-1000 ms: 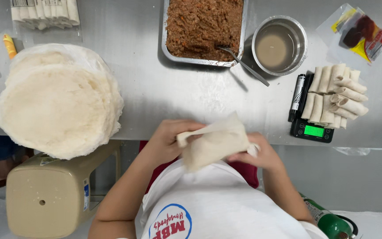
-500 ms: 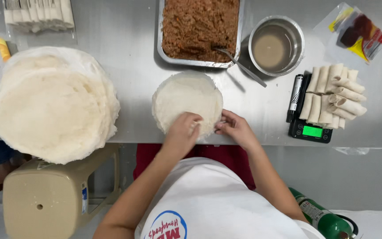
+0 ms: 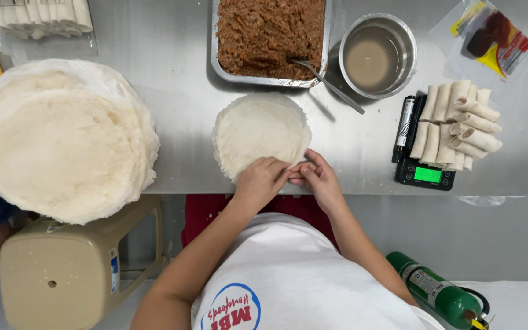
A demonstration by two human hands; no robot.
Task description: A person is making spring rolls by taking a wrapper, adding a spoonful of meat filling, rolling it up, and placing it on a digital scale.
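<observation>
A round white wrapper (image 3: 259, 133) is lying flat on the metal table (image 3: 172, 73), right in front of the person. The left hand (image 3: 263, 181) is resting on the near edge of the wrapper, with its fingers curled down and pinching that edge. The right hand (image 3: 317, 176) is sitting just beside it, and its fingertips are touching the same edge. The two hands are meeting at the wrapper's near right side.

A big stack of wrappers (image 3: 62, 140) is sitting to the left. Behind the wrapper, a tray (image 3: 221, 67) is holding brown filling, and a spoon (image 3: 328, 82) is leaning out of it. A metal bowl (image 3: 377, 55) of cloudy liquid is next to the tray. To the right, finished rolls (image 3: 456, 125) are piling up on a small scale (image 3: 426, 174). A tan stool (image 3: 62, 269) is standing under the table edge.
</observation>
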